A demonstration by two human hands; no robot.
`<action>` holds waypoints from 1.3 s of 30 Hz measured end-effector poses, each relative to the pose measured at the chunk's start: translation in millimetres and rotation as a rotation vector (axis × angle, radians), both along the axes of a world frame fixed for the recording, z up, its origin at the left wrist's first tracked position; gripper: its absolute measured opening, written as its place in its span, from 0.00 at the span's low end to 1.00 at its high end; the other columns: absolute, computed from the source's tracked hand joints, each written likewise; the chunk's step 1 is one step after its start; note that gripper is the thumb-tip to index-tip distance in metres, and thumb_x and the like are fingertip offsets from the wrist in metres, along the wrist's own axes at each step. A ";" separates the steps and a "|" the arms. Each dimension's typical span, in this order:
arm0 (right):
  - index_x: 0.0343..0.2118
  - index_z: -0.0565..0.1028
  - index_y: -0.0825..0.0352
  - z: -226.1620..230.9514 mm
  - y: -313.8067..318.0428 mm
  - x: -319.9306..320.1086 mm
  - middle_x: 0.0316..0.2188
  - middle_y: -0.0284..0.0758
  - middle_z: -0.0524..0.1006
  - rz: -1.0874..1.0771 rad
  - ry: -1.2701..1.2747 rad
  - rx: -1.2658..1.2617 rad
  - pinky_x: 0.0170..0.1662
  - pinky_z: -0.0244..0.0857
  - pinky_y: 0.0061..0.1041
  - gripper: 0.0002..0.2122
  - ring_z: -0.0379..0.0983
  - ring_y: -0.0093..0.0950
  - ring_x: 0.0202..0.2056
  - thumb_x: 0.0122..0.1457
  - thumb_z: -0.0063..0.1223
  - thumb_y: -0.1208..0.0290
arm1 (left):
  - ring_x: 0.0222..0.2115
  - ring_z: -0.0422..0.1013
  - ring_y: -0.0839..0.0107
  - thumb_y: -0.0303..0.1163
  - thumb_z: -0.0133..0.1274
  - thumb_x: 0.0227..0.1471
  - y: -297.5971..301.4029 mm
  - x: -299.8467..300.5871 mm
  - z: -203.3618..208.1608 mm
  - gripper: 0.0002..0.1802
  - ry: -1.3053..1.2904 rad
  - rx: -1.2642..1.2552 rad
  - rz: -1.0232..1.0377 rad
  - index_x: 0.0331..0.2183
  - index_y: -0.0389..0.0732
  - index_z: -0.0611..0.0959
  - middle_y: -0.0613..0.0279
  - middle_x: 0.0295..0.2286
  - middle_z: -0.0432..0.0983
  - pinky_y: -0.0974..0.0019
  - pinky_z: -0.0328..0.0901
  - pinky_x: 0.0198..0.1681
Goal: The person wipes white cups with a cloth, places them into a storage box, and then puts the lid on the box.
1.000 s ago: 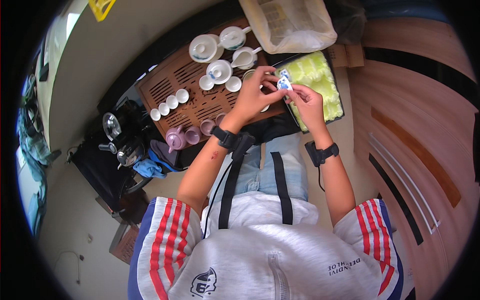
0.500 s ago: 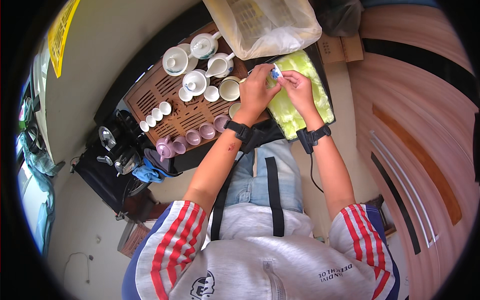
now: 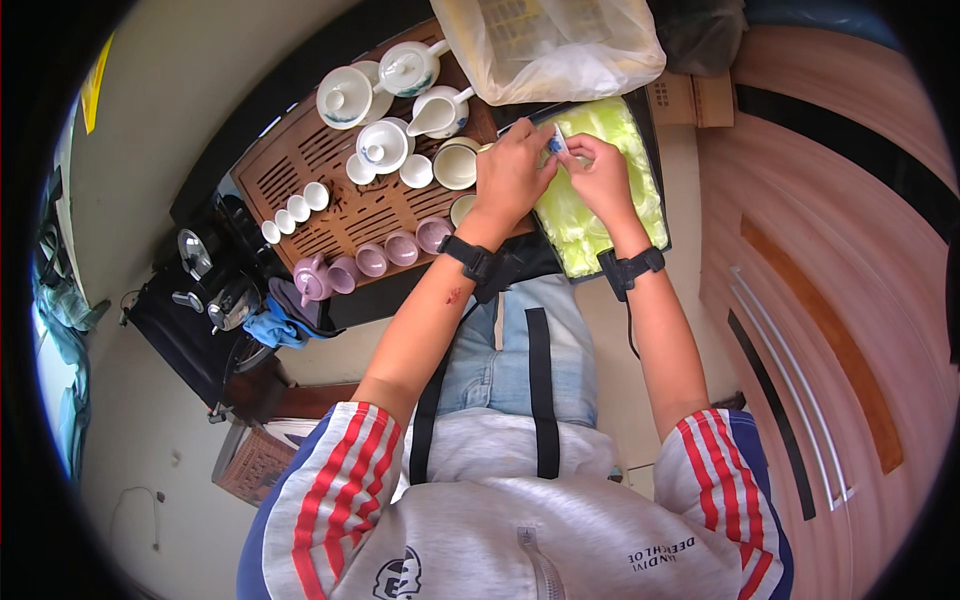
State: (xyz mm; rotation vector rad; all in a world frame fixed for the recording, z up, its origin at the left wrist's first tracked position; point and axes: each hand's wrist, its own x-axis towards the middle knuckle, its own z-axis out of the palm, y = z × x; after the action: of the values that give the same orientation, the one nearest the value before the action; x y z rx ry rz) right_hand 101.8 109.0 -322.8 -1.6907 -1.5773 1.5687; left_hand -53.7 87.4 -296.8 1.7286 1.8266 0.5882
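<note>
Between my two hands is a small white teacup (image 3: 558, 142) with a blue pattern, partly hidden by the fingers. My left hand (image 3: 510, 175) is closed on its left side, and my right hand (image 3: 600, 178) pinches it from the right. Both are raised over the near-left part of a box lined with shiny yellow-green satin (image 3: 590, 235). Just left of my left hand, a cream cup (image 3: 456, 165) stands on the slatted wooden tea tray (image 3: 400, 208), with another cup partly covered by my wrist.
White lidded pots (image 3: 408, 70), a pouring jug (image 3: 438, 112) and a row of small white cups (image 3: 298, 208) occupy the tray. Along its near edge stand a purple teapot (image 3: 312, 280) and matching cups (image 3: 372, 260). A plastic-lined basket (image 3: 560, 60) sits behind the box.
The teacup has turned slightly between my fingers, and both hands keep hold of it. My view has shifted a little, so the tray appears farther left.
</note>
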 end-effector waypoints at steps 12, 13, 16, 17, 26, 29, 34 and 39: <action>0.35 0.82 0.73 -10.3 -2.3 -1.4 0.26 0.36 0.82 -0.222 0.083 0.107 0.31 0.69 0.20 0.06 0.74 0.17 0.26 0.61 0.60 0.75 | 0.29 0.76 0.61 0.40 0.65 0.46 -4.8 5.9 -7.1 0.18 0.075 0.127 0.035 0.40 0.43 0.86 0.62 0.28 0.74 0.59 0.69 0.27; 0.35 0.82 0.72 -8.5 -4.1 -0.5 0.28 0.35 0.82 -0.214 0.017 0.150 0.31 0.67 0.19 0.05 0.73 0.19 0.25 0.59 0.61 0.76 | 0.30 0.76 0.61 0.39 0.65 0.47 -5.5 3.3 -2.3 0.17 0.084 0.110 0.024 0.40 0.43 0.86 0.62 0.29 0.74 0.60 0.69 0.28; 0.34 0.82 0.68 36.8 -6.4 -19.4 0.26 0.31 0.78 -0.146 -0.187 0.350 0.27 0.60 0.21 0.04 0.65 0.21 0.20 0.57 0.63 0.75 | 0.24 0.74 0.62 0.35 0.65 0.48 -30.6 -25.5 26.3 0.10 -0.087 0.120 0.225 0.31 0.42 0.83 0.62 0.25 0.73 0.60 0.67 0.24; 0.34 0.82 0.67 46.7 -9.4 -22.0 0.26 0.31 0.76 -0.151 -0.200 0.315 0.26 0.58 0.22 0.04 0.63 0.21 0.19 0.57 0.64 0.75 | 0.20 0.72 0.63 0.33 0.65 0.47 -42.8 -36.9 31.7 0.09 -0.175 0.118 0.327 0.26 0.41 0.81 0.63 0.22 0.72 0.62 0.66 0.23; 0.33 0.79 0.66 44.5 -66.0 -137.6 0.25 0.35 0.75 0.275 0.054 0.263 0.29 0.67 0.26 0.03 0.73 0.29 0.24 0.56 0.61 0.76 | 0.43 0.74 0.52 0.34 0.71 0.40 -95.4 -215.1 0.7 0.33 0.325 0.139 0.467 0.50 0.42 0.79 0.55 0.43 0.76 0.55 0.70 0.46; 0.33 0.79 0.66 41.9 -77.7 -169.2 0.25 0.35 0.76 0.333 0.086 0.210 0.30 0.68 0.27 0.03 0.75 0.30 0.25 0.56 0.61 0.76 | 0.43 0.74 0.51 0.35 0.71 0.39 -91.7 -237.9 -22.1 0.34 0.232 0.026 0.321 0.50 0.43 0.80 0.54 0.43 0.77 0.55 0.70 0.45; 0.35 0.79 0.66 45.0 -89.4 -179.6 0.27 0.34 0.77 0.286 0.121 0.163 0.30 0.68 0.27 0.05 0.75 0.28 0.25 0.57 0.61 0.74 | 0.35 0.77 0.52 0.35 0.67 0.38 -111.0 -228.6 4.8 0.26 0.196 -0.061 0.389 0.43 0.38 0.85 0.54 0.36 0.78 0.55 0.72 0.36; 0.45 0.81 0.65 59.0 -86.4 -164.1 0.37 0.34 0.80 0.248 0.400 0.130 0.33 0.71 0.24 0.12 0.77 0.24 0.29 0.57 0.62 0.73 | 0.35 0.76 0.56 0.35 0.68 0.37 -119.0 -191.7 54.7 0.33 -0.167 -0.067 0.143 0.48 0.34 0.83 0.52 0.34 0.75 0.59 0.72 0.38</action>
State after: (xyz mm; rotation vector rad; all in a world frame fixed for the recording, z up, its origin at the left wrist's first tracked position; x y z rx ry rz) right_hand -62.3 22.6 -263.8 -1.0609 -1.6734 1.7448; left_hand -245.4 -31.6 -242.1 1.4684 1.8394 0.6993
